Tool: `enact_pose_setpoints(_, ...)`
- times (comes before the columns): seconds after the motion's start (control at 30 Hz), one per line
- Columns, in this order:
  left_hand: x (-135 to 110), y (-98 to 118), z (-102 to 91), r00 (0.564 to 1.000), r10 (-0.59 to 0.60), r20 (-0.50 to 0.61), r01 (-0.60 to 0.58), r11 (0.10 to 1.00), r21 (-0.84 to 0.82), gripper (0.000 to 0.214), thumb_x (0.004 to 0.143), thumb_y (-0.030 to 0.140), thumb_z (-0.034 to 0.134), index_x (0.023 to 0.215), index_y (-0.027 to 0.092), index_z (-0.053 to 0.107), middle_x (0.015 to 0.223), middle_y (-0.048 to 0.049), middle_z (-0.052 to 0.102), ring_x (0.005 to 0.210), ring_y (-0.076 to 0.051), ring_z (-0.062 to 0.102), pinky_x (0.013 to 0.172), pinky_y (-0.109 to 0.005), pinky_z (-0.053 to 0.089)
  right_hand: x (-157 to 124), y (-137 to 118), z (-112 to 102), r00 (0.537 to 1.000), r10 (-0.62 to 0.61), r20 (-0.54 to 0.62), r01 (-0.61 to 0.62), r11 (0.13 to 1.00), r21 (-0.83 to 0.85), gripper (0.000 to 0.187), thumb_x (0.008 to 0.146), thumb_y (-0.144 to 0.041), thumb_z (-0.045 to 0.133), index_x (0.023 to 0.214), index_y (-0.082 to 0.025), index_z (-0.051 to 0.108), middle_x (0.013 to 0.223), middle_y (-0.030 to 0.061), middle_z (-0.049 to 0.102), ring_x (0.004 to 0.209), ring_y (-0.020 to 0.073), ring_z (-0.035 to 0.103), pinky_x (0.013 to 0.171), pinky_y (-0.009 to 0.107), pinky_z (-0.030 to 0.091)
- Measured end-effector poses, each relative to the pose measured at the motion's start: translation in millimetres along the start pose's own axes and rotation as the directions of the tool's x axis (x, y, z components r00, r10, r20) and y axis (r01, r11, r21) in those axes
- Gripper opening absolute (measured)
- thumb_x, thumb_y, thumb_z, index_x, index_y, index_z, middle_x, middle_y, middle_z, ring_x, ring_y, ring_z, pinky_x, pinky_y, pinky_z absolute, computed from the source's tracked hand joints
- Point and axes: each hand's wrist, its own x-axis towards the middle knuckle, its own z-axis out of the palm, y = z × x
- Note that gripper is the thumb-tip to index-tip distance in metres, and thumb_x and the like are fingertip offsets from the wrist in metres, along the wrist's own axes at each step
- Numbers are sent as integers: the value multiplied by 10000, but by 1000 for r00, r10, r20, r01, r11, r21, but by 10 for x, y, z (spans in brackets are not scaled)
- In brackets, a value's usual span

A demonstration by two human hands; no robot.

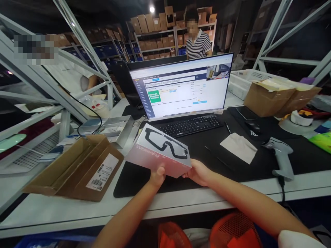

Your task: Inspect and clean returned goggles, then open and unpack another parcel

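Silver and pinkish, the printed box point(155, 155) is held tilted above the black mat point(131, 184), in front of the keyboard point(192, 126). The left hand point(157, 176) grips its near side, thumb against it, other fingers hidden; the right hand point(198, 172) is closed on its right corner.

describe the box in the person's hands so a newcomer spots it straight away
Start at the lit monitor and look below its left half. There the left hand and right hand hold a silvery box. Unlike the brown carton to its left, it shows a black glasses-like outline and the word "Wakening".
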Motion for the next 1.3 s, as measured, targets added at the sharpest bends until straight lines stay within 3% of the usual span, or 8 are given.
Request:
enact_pose_setpoints(0.37,11,205,47,998,-51,-44,48,997,-56,674,681,821,666,1031,246,691,807,-21,677,773,-209,669,780,-372,578,-66,-29,124,975,-102,198,120,990,-79,346,793,-403,759,637,-199,528,562,-31,446,575,128,439,615,289,386)
enact_pose_setpoints(0.73,362,574,68,936,-94,-339,35,984,-175,361,738,563,722,913,248,713,840,18,721,779,-177,646,739,-293,569,-82,154,77,990,1,138,42,950,-309,391,865,-524,667,712,-198,514,608,-25,512,620,145,560,665,290,425)
enact_pose_setpoints(0.8,425,635,76,928,-128,-349,60,978,-198,353,742,539,722,923,237,703,852,18,720,776,-167,644,749,-281,569,-140,22,5,992,-71,100,114,827,-550,348,949,-516,542,829,-191,577,720,11,600,707,169,609,709,307,457)
enact_pose_setpoints(0.87,474,689,96,909,-139,-394,58,976,-211,335,793,522,666,946,225,697,859,5,721,800,-171,654,775,-283,572,-246,-215,-149,965,-254,57,179,487,-855,293,989,-447,496,1015,-187,627,902,58,670,861,202,636,803,338,477)
enact_pose_setpoints(0.93,511,743,129,876,-153,-457,49,972,-231,326,854,495,582,980,218,698,885,-10,725,859,-182,670,811,-286,576,-385,-483,-377,894,-447,11,20,15,-1000,261,982,-368,536,1119,-171,640,1055,111,678,1004,249,625,905,379,463)
enact_pose_setpoints(1.0,532,787,167,854,-169,-493,49,968,-248,321,894,457,531,1021,214,699,923,-19,732,945,-192,681,869,-285,575,-522,-698,-627,840,-532,-110,-289,-265,-920,247,978,-333,551,1077,-133,657,1072,166,670,1042,300,622,917,406,458)
enact_pose_setpoints(1.1,526,796,211,854,-182,-487,63,966,-252,304,919,419,514,1045,211,696,962,-22,734,1023,-197,680,936,-280,565,-646,-833,-903,810,-512,-287,-501,-347,-793,253,973,-356,571,972,-123,671,1013,187,683,972,320,652,832,385,474)
enact_pose_setpoints(1.3,514,667,233,872,-216,-438,114,962,-249,207,921,360,556,1031,233,677,940,-1,730,991,-181,684,941,-276,570,-644,-777,-970,831,-461,-312,-468,-275,-840,179,935,-357,641,941,-183,682,864,81,720,738,211,658,654,285,432)
